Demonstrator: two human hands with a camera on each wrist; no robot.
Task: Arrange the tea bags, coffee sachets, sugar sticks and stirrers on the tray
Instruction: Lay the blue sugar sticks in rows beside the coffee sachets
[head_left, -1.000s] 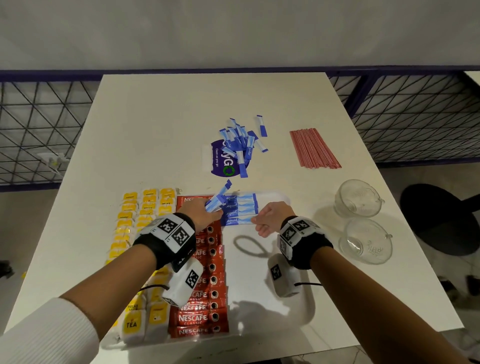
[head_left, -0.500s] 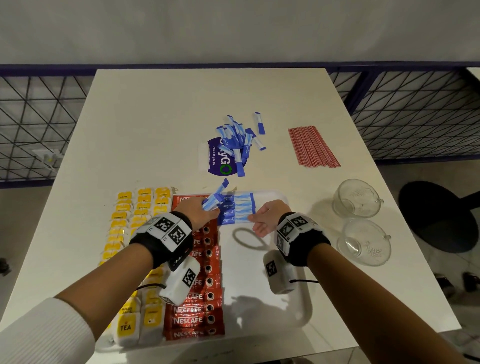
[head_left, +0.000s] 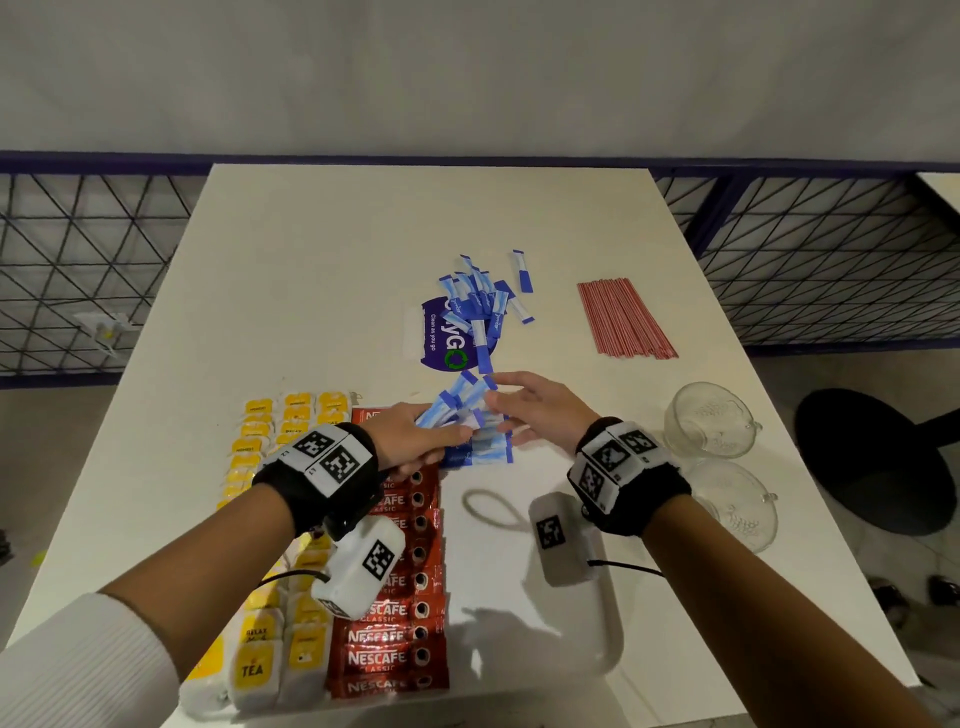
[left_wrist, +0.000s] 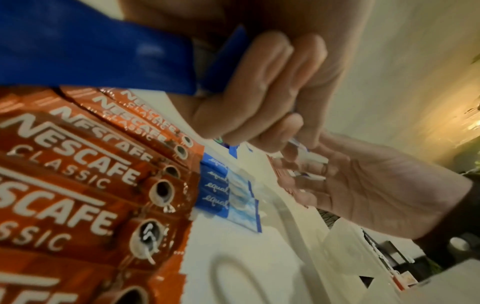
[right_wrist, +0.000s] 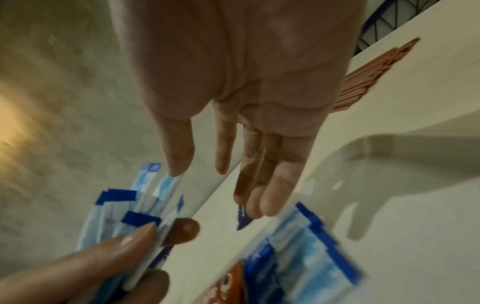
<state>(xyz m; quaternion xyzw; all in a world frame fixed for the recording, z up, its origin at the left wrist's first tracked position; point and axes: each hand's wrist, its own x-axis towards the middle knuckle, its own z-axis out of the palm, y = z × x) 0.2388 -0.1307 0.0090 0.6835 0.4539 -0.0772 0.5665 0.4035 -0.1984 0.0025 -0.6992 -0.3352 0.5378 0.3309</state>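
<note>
My left hand grips a fanned bundle of blue sugar sticks just above the far end of the white tray. My right hand is open, its straight fingers reaching the bundle's tips from the right. In the right wrist view the right thumb hangs at the top of one held stick. A row of sugar sticks lies flat on the tray beside the red coffee sachets. Yellow tea bags fill the tray's left side. Loose sugar sticks and red stirrers lie farther back on the table.
Two empty glass cups stand right of the tray near the table's right edge. A purple sticker lies under the loose sticks. Wire railings run behind the table, and a black stool is beyond its right edge.
My right hand has lifted from beside the laid row and stretched its fingers to the bundle. My left hand has shifted the bundle slightly right and forward.
</note>
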